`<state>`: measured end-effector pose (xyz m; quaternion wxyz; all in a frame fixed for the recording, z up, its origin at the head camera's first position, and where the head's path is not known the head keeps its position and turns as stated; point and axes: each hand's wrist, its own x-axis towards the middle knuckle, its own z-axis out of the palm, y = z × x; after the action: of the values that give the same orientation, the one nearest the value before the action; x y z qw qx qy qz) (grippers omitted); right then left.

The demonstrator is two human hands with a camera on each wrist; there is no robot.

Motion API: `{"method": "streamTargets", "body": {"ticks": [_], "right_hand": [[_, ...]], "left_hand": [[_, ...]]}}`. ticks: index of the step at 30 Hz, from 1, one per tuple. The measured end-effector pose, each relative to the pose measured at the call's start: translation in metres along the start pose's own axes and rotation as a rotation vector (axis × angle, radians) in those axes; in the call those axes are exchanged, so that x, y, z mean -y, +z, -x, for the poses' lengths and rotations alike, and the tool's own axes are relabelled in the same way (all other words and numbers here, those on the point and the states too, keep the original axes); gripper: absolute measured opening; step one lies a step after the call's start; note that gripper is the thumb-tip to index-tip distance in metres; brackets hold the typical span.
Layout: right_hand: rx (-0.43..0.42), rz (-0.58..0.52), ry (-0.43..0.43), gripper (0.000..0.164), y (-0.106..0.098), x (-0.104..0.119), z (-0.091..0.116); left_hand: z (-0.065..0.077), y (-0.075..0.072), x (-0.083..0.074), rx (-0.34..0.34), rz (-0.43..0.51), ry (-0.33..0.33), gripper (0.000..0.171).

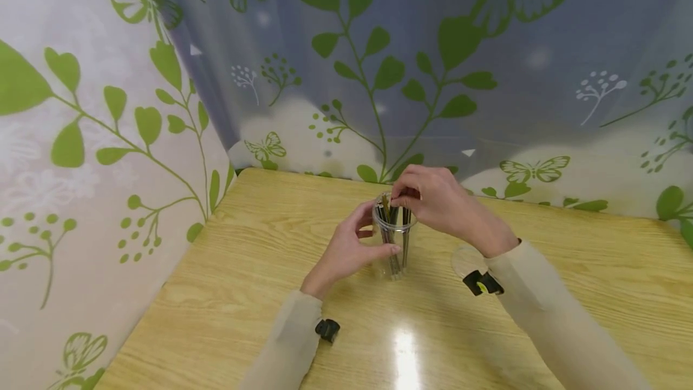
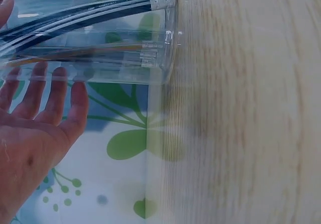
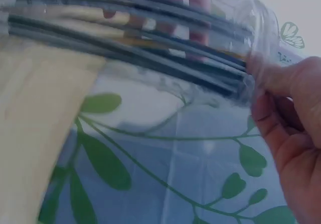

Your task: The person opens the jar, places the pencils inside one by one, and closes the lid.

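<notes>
A clear jar (image 1: 381, 263) stands upright on the table, with several dark pencils (image 2: 95, 15) and an orange-brown one (image 2: 108, 48) inside. Their pale eraser ends (image 2: 163, 0) point down at the jar's bottom. My left hand (image 1: 349, 245) holds the jar from the left, thumb across its front and fingers behind it. Over the mouth, my right hand (image 1: 433, 200) has thumb and bent fingers pinched at the top of a dark pencil (image 1: 394, 214), right at the rim (image 3: 258, 48). The pinched tip itself is hidden by the fingers.
A clear round lid (image 1: 464, 260) lies on the wooden table (image 1: 243, 281) to the right of the jar, partly behind my right wrist's black camera band (image 1: 482, 283). A leaf-patterned curtain (image 1: 346, 77) rises along the table's back and left edges.
</notes>
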<state>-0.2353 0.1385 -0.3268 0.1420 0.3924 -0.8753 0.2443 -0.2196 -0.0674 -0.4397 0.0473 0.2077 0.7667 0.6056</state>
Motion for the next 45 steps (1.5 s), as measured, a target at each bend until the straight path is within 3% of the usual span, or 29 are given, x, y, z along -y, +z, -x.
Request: {"method": "streamTargets", "body": {"ticks": [6, 9, 15, 21, 32, 40, 45], "right_hand": [[0.029, 0.005, 0.000, 0.006, 0.000, 0.006, -0.002], [0.041, 0.009, 0.012, 0.015, -0.002, 0.007, -0.003], [-0.063, -0.010, 0.049, 0.016, -0.007, 0.003, 0.005], [0.063, -0.033, 0.030, 0.028, -0.008, 0.009, 0.013], [0.187, 0.145, 0.005, 0.048, 0.001, 0.018, 0.024], [0.141, 0.081, 0.173, 0.043, -0.007, 0.016, 0.042], [0.169, 0.054, 0.110, 0.046, 0.002, 0.022, 0.049]], "left_hand": [[0.000, 0.001, -0.002, 0.018, 0.010, 0.008, 0.076], [0.000, 0.002, -0.002, 0.019, 0.009, 0.006, 0.076], [0.000, 0.002, -0.002, 0.004, 0.008, -0.005, 0.078], [-0.001, 0.003, -0.002, 0.002, -0.002, -0.005, 0.079], [-0.002, 0.003, 0.001, 0.026, 0.016, 0.014, 0.079], [-0.003, 0.004, 0.000, 0.021, -0.003, 0.009, 0.079], [-0.002, 0.002, 0.001, 0.024, 0.000, 0.005, 0.076]]}}
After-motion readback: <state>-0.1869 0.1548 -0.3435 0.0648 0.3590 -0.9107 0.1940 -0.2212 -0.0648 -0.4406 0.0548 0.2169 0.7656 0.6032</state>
